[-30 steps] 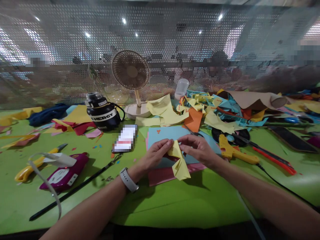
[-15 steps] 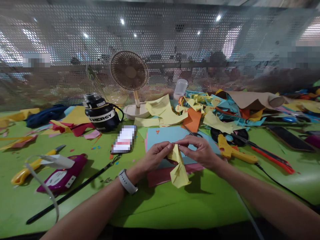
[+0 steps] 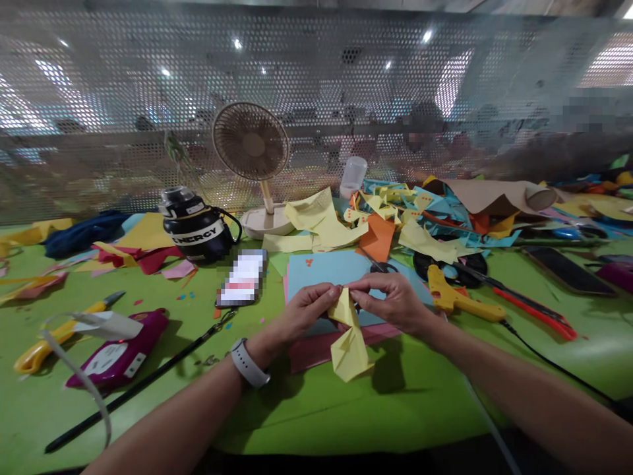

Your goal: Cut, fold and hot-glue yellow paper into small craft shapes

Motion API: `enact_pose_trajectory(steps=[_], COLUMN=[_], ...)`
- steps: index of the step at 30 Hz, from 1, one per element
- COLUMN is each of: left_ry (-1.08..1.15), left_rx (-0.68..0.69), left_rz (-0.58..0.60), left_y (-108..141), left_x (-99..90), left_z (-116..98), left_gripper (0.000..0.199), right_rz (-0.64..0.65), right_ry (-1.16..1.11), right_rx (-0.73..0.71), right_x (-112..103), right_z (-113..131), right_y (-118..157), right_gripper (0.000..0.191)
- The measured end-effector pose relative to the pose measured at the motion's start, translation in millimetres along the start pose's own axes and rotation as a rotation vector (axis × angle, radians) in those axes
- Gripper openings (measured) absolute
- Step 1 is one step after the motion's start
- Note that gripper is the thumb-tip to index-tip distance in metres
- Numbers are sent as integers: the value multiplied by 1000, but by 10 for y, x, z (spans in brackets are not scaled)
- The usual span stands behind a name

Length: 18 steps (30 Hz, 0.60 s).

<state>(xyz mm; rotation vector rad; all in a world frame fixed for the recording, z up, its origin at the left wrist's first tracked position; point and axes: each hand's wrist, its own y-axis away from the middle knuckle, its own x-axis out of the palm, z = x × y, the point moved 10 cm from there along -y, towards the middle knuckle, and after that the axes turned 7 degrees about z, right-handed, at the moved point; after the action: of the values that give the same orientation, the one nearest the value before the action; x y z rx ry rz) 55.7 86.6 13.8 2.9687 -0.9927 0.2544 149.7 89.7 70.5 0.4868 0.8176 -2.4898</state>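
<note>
A folded yellow paper piece point(image 3: 349, 342) hangs above the green table point(image 3: 346, 415), held at its top by both hands. My left hand point(image 3: 301, 313), with a white watch on the wrist, pinches the paper's upper left edge. My right hand point(image 3: 395, 302) pinches the upper right edge, fingertips almost meeting the left ones. Under the hands lie a light blue sheet point(image 3: 326, 270) and a red sheet point(image 3: 311, 349).
A yellow glue gun point(image 3: 455, 298) with a black cord lies right of my hands. Behind are a beige fan point(image 3: 251, 146), a black jug point(image 3: 196, 227), a heap of paper scraps point(image 3: 420, 218) and a phone point(image 3: 564, 269). At left lie yellow scissors point(image 3: 44, 343) and a magenta tool point(image 3: 119, 349).
My hands have drawn closer together at the top of the yellow paper, and its lower part has dropped a little and folded narrower. The view has shifted slightly.
</note>
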Motion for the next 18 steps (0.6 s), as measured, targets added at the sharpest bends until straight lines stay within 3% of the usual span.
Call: enact_pose_trajectory(steps=[18], left_ry=[77], left_rx=[24], left_rz=[31], left_y=[-2], left_x=[0], left_z=[58], left_gripper=[34], right_rz=[41], right_ry=[-146], right_rx=[76], right_x=[57], right_z=[-127], right_y=[-1], right_gripper=[20])
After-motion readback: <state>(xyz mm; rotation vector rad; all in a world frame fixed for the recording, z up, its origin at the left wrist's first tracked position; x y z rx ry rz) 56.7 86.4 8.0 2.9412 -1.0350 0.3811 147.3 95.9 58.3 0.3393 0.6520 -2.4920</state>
